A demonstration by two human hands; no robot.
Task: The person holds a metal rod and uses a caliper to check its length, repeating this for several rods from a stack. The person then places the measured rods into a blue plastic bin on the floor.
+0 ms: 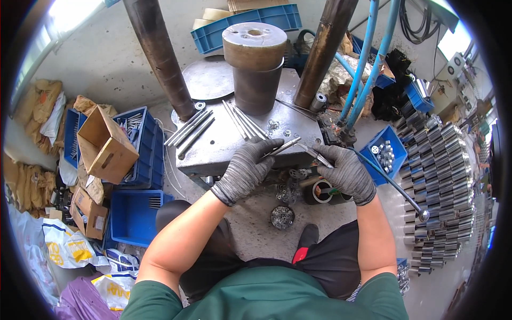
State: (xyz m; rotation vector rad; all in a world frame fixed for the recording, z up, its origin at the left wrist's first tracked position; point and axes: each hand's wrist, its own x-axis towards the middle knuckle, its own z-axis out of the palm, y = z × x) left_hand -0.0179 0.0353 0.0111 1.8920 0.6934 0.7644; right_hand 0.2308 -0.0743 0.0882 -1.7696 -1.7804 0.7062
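My left hand (246,169), in a grey knit glove, grips a long thin metal rod (285,145) at the front edge of a steel press table (213,149). My right hand (345,172), also gloved, pinches a short metal piece (318,158) that meets the rod's tip. More rods lie on the table in two bundles, one bundle (189,128) at the left and another bundle (244,121) near the middle. A thick steel cylinder (255,66) stands upright behind them. Small washers (273,125) lie scattered on the plate.
Two rusty columns (160,53) rise from the table. Blue crates (136,213) and an open cardboard box (106,146) stand at the left. A blue bin of parts (385,153) and rows of steel cylinders (440,181) lie at the right. A round tin of washers (282,217) sits on the floor.
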